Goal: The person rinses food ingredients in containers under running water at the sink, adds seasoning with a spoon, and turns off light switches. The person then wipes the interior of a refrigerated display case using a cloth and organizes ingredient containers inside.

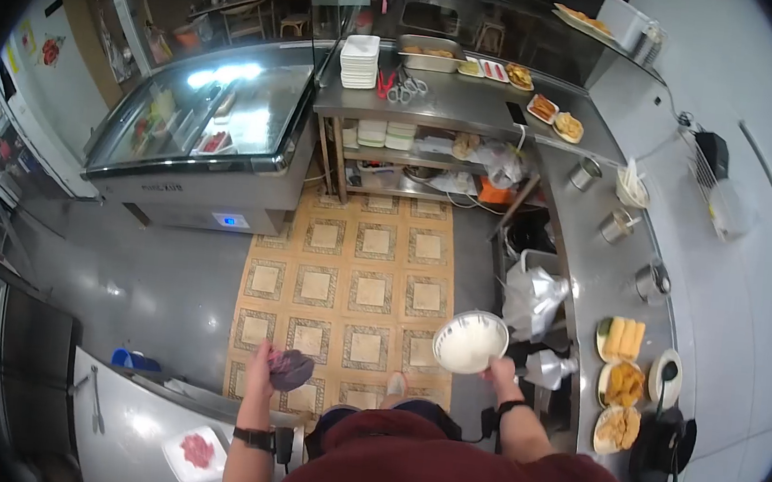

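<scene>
My right hand (501, 374) is closed on the rim of a white bowl (469, 342). The bowl is tilted toward me, its pale inside showing and dark marks along its edge. On the other side, my left hand (260, 371) grips a dark purple-grey crumpled bundle (290, 370); whether it is cloth, a bag or food I cannot make out. Both hands are out in front of my body, above the tiled mat (371, 293). Below my left hand, a white plate (212, 478) with pinkish raw meat (196, 451) lies on a steel counter.
A glass-topped display fridge (203, 192) stands ahead on the left. The steel counter (475, 114) ahead bears stacked white trays (360, 61), scissors (406, 91) and food plates. Along the right counter are metal cups, fried food (623, 385) and a black-handled pan. Plastic bags (536, 293) hang beside it.
</scene>
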`<state>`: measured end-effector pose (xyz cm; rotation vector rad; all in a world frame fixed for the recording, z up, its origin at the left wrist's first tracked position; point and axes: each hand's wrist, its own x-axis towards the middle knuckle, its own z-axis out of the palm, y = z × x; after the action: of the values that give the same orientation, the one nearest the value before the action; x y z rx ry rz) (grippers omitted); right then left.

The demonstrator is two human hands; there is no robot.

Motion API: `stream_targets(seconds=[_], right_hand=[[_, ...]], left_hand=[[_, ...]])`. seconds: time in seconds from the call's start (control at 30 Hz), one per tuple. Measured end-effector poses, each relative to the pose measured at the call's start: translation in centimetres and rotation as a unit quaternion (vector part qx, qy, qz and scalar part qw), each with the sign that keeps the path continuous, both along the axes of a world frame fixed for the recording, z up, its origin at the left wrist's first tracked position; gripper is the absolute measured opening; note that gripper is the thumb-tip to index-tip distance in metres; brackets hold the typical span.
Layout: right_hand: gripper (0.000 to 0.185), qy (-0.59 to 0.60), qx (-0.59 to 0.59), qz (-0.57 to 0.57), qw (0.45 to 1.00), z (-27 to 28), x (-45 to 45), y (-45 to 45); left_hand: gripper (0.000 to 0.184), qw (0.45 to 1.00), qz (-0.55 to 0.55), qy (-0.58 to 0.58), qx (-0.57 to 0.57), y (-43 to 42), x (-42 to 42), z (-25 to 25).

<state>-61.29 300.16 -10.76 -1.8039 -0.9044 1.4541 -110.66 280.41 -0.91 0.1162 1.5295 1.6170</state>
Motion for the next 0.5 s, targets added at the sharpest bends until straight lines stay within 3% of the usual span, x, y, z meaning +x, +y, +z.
stream_targets(seconds=[0.03, 0.1, 0.13, 0.23, 0.33, 0.37, 0.5], right_hand=[[0.023, -0.003, -0.042, 0.038, 0.998, 0.4, -2.4, 5.0], [0.028, 0.078, -0.021, 0.024, 0.996, 1.2, -8.6, 13.5], [0.029, 0.087, -0.02, 0.029, 0.996, 4.4, -13.2, 16.6], [0.024, 0.094, -0.014, 0.089, 0.992, 7.2, -24.6, 26.7], [0.019, 0.124, 0.058, 0.142, 0.98, 10.6, -35.3, 33.5], [0.021, 0.136, 0.03, 0.151, 0.979, 11.6, -38.4, 34.7], [0.028, 0.178, -0.017, 0.208, 0.962, 14.8, -51.9, 42.8]], left_hand=[[0.024, 0.999, 0.035, 0.017, -0.017, 0.9, -1.8, 0.9], [0.024, 0.999, 0.037, -0.005, 0.013, 1.7, -5.7, 3.4], [0.024, 0.998, 0.045, -0.018, 0.028, 2.2, -7.4, 3.6], [0.024, 0.972, 0.222, -0.047, 0.064, 4.0, -13.2, 1.8], [0.025, 0.962, 0.256, -0.083, 0.036, 5.8, -20.3, -1.6], [0.026, 0.971, 0.232, -0.039, 0.03, 7.3, -22.6, -1.5], [0.024, 0.971, 0.23, -0.05, 0.045, 13.8, -32.1, -0.8]])
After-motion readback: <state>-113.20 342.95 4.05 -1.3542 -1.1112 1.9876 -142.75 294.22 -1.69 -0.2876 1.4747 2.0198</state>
